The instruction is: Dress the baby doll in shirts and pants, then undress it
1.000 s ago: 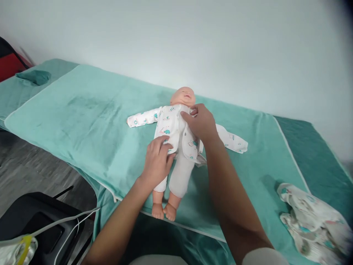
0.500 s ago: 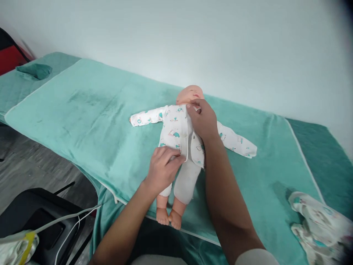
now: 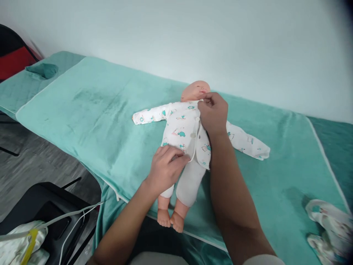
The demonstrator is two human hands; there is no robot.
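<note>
A baby doll (image 3: 196, 88) lies on its back on a green-covered bed (image 3: 110, 110), feet toward me. It wears a white long-sleeved baby jacket (image 3: 179, 123) with green and pink prints, parted down the front. Plain white cloth covers its legs. My left hand (image 3: 168, 167) is closed, pinching the jacket's front edge near the lower hem. Up at the doll's collar, my right hand (image 3: 213, 112) is closed on the jacket's upper front edge, just below the chin. That hand hides part of the chest and neck. Both sleeves stretch out to the sides.
Crumpled printed baby clothes (image 3: 331, 228) lie at the bed's right front. A black chair (image 3: 52, 206) at lower left holds bundled cloth with a yellow band; a pale cable (image 3: 74, 211) runs over it. A white wall rises behind the bed. A red and black chair (image 3: 16, 59) is at far left.
My right hand has drawn the jacket's upper edge across to the right, so the front gap is narrower. The left hand keeps its pinch at the hem. The view has shifted slightly.
</note>
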